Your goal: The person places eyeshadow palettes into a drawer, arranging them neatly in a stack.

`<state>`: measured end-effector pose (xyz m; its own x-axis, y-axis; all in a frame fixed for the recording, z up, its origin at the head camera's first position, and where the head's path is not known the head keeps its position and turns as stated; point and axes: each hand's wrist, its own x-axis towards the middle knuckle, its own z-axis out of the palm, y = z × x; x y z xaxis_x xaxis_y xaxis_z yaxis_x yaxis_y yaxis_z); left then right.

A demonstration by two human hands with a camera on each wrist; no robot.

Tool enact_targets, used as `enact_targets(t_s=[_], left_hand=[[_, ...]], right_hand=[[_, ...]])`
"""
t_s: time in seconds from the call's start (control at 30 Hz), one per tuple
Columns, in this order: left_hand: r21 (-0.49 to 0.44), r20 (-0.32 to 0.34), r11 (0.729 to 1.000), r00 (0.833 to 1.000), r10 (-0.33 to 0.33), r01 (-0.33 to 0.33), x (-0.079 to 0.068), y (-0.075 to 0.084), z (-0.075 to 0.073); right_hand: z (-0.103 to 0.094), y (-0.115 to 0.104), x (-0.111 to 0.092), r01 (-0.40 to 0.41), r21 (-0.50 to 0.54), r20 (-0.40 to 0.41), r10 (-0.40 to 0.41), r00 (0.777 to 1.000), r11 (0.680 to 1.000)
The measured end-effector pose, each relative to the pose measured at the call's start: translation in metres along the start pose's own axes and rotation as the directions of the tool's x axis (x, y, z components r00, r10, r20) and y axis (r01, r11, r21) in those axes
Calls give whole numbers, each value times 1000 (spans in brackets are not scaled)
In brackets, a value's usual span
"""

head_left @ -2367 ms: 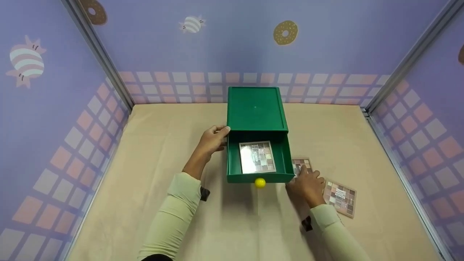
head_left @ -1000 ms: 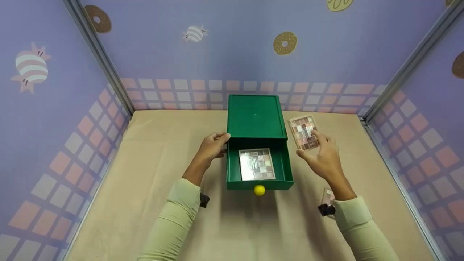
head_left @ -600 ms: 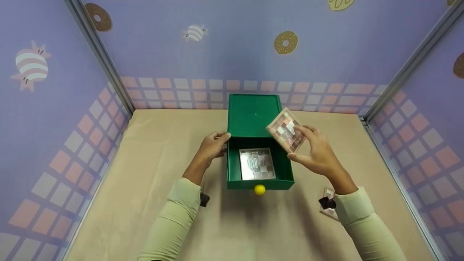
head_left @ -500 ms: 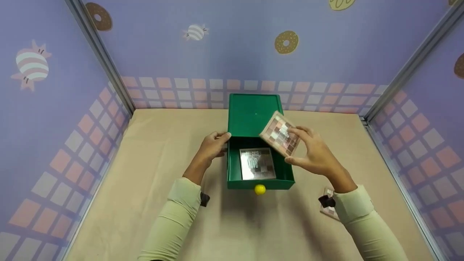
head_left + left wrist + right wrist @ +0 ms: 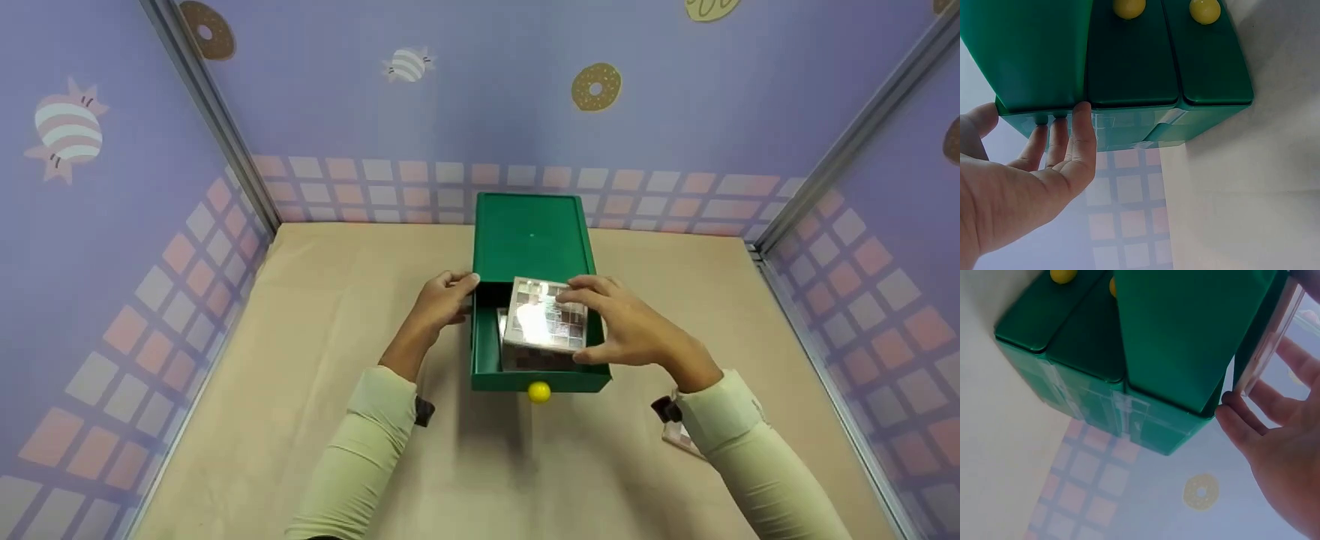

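A green drawer cabinet (image 5: 534, 236) stands at the back, its top drawer (image 5: 495, 382) pulled out by a yellow knob (image 5: 538, 391) side. My right hand (image 5: 634, 324) pinches an eyeshadow palette (image 5: 546, 319) by its right edge, tilted over the drawer. Beneath it a second palette (image 5: 536, 361) lies inside the drawer, mostly covered. In the right wrist view the held palette (image 5: 1270, 340) appears edge-on above the drawer wall. My left hand (image 5: 441, 301) steadies the cabinet at its left front corner; the left wrist view shows nearly straight fingers (image 5: 1084, 135) pressed against its side.
Another palette (image 5: 679, 437) lies on the cloth-covered table (image 5: 360, 277), partly hidden by the right wrist's camera. Two lower drawers with yellow knobs (image 5: 1205, 10) are shut in the left wrist view. Patterned walls (image 5: 480, 97) enclose the back and both sides.
My right hand picked a palette off the table beside the cabinet, lifted it and carried it left over the open drawer. The left hand has stayed at the cabinet's corner.
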<state>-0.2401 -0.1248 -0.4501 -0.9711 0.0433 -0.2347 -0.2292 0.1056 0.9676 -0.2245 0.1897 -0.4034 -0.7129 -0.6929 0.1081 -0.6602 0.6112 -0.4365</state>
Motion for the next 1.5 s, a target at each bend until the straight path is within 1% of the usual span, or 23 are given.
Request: enact_targets(t_s=[0.27, 0.47, 0.67, 0.83, 0.93, 1.03, 1.13, 1.2, 1.33, 1.5], left_hand=[[-1, -9, 1000, 1000, -4, 3, 0, 1, 1], [-2, -5, 1000, 1000, -6, 6, 0, 0, 0], [12, -4, 1000, 1000, -8, 8, -1, 0, 0], [7, -7, 1000, 1000, 2, -2, -1, -1, 0], [-1, -1, 1000, 1000, 0, 0, 0, -1, 0], [-8, 2, 1000, 1000, -7, 7, 1, -1, -1], [-7, 1, 1000, 1000, -9, 9, 1, 0, -1], [-9, 1, 1000, 1000, -10, 10, 0, 0, -1], [-10, 8, 1000, 1000, -5, 5, 1, -1, 0], [-3, 7, 1000, 1000, 1, -1, 1, -2, -1]], right_hand=[[0, -11, 10, -18, -19, 90, 20, 996, 1000], [4, -14, 16, -9, -46, 147, 15, 989, 999], [7, -10, 16, -12, -44, 166, 19, 986, 999], [8, -7, 14, -11, -32, 167, 16, 986, 999], [6, -7, 10, 3, -26, 150, 0, 989, 1000], [3, -9, 7, 10, -32, 107, -7, 994, 999], [-1, -9, 3, -31, -43, 40, 33, 999, 999], [-2, -7, -2, -69, -38, -3, 69, 998, 997], [-2, 1, -15, -159, 6, -79, 159, 984, 987], [0, 18, -34, -248, 68, -174, 256, 951, 966]])
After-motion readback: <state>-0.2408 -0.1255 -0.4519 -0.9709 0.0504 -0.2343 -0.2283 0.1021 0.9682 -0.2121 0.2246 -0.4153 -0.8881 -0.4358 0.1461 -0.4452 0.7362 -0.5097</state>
